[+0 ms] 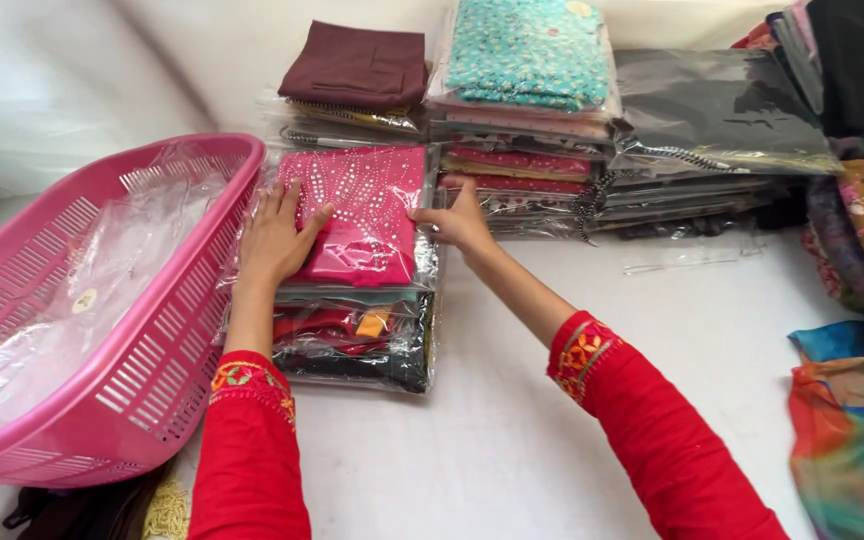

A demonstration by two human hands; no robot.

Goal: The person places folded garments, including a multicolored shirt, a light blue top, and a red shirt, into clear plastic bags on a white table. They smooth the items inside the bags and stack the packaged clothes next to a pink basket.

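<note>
Two hands are working on one pink sequinned garment packet (364, 215) lying atop a short pile of clear-wrapped packets (357, 340) on the white table (512, 440). The left hand (274, 235) is lying flat and open on it; the right hand (460, 222) is pinching its right edge in a narrow grip. One pink basket (102, 300) is sitting just left, holding empty clear bags. Behind, three stacks of wrapped garments (527, 100) are standing.

- The basket (102, 300) sits at the left, with loose plastic bags (62, 300) in it
- Just right of it stands a stack of packed garments (357, 330); the top packet (362, 215) lies on it
- The left hand (277, 235) lies on that packet; the right hand (462, 222) touches its right edge
- Behind stand more stacks (532, 110); loose cloths (852, 430) lie at the far right
</note>
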